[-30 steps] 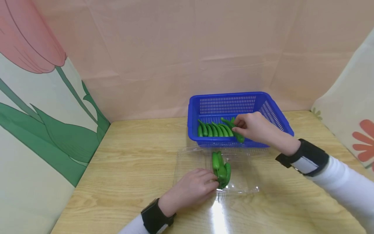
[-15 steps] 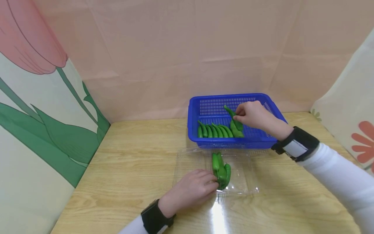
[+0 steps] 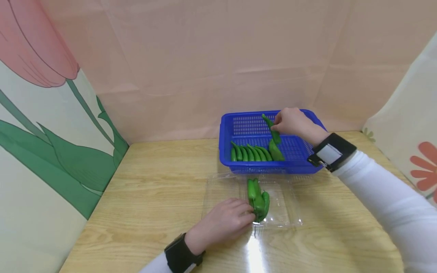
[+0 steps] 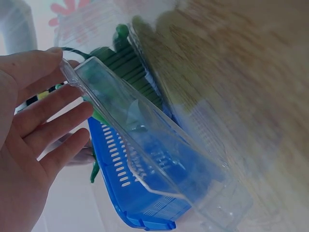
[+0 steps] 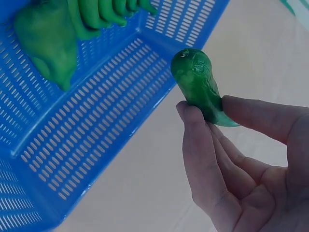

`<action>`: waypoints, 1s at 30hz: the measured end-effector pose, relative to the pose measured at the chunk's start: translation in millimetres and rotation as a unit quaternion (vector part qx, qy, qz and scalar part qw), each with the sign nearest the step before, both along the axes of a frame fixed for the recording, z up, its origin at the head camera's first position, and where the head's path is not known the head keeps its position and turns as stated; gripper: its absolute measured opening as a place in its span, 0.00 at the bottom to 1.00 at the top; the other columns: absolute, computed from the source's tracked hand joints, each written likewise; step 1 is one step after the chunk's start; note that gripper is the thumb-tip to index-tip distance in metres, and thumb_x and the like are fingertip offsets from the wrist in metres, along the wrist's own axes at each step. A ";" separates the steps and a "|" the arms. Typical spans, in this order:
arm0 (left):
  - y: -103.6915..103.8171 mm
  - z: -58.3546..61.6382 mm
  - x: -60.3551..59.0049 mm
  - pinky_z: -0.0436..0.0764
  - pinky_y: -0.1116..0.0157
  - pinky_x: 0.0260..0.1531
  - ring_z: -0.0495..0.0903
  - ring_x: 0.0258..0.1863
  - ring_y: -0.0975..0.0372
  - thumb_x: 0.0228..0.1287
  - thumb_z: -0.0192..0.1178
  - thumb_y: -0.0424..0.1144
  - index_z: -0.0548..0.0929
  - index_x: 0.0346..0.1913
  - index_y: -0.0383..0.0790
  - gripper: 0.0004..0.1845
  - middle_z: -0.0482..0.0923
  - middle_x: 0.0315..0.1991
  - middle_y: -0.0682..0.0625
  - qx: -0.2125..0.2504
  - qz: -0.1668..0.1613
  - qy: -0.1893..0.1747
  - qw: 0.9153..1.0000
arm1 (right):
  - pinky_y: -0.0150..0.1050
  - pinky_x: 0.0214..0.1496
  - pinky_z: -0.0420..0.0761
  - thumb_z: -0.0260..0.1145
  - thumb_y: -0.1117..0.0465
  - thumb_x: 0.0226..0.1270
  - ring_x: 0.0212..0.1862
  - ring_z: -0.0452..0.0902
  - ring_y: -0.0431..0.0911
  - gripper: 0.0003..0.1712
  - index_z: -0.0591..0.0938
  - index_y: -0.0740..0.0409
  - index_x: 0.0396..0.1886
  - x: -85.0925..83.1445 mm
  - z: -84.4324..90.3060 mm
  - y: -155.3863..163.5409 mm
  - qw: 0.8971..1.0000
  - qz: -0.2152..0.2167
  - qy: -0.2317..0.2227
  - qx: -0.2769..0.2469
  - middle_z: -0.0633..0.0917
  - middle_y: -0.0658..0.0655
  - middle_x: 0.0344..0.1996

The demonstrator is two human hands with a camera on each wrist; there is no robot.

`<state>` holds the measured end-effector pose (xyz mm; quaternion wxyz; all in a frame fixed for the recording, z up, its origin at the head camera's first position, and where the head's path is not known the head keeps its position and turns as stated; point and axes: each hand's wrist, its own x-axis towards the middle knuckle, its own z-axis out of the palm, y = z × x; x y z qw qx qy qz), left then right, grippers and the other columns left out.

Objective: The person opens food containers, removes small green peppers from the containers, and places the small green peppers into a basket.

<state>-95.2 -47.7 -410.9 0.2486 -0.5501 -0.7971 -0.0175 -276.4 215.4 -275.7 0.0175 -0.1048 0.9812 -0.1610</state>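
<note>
Pepper (image 3: pixel 271 128) is pinched between thumb and fingers of the right hand (image 3: pixel 293 123), held above the blue basket (image 3: pixel 239 161), long axis slanted, top end up-left toward the back wall, other end down toward the row of peppers (image 3: pixel 252 152) lying in the basket. Left hand (image 3: pixel 225 222) rests with straight fingers against the clear tray (image 3: pixel 284 210), right beside three more peppers (image 3: pixel 258 197) in it, on the wooden table (image 3: pixel 153 197).
</note>
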 end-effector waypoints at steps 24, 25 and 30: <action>1.3 1.3 2.8 0.76 0.68 0.58 0.78 0.51 0.64 0.65 0.57 0.45 0.84 0.44 0.50 0.09 0.81 0.47 0.56 -0.006 0.008 -0.005 1.000 | 0.42 0.40 0.85 0.62 0.63 0.58 0.36 0.85 0.52 0.14 0.81 0.71 0.39 -53.4 -15.6 10.6 0.976 -0.081 -0.202 0.001 0.87 0.63 0.32; 1.5 1.2 2.9 0.76 0.68 0.58 0.78 0.51 0.64 0.65 0.57 0.45 0.84 0.44 0.50 0.09 0.81 0.46 0.56 -0.005 0.007 -0.005 1.000 | 0.43 0.42 0.85 0.61 0.63 0.58 0.38 0.85 0.52 0.14 0.81 0.70 0.39 -53.4 -16.8 12.1 0.974 -0.082 -0.210 -0.001 0.86 0.63 0.33; 2.3 0.9 3.4 0.75 0.68 0.58 0.77 0.51 0.65 0.66 0.55 0.44 0.84 0.45 0.50 0.10 0.81 0.46 0.57 -0.007 0.007 -0.009 1.000 | 0.45 0.46 0.84 0.60 0.63 0.57 0.39 0.84 0.52 0.14 0.80 0.70 0.40 -52.2 -25.1 22.7 0.967 -0.081 -0.240 -0.031 0.86 0.62 0.35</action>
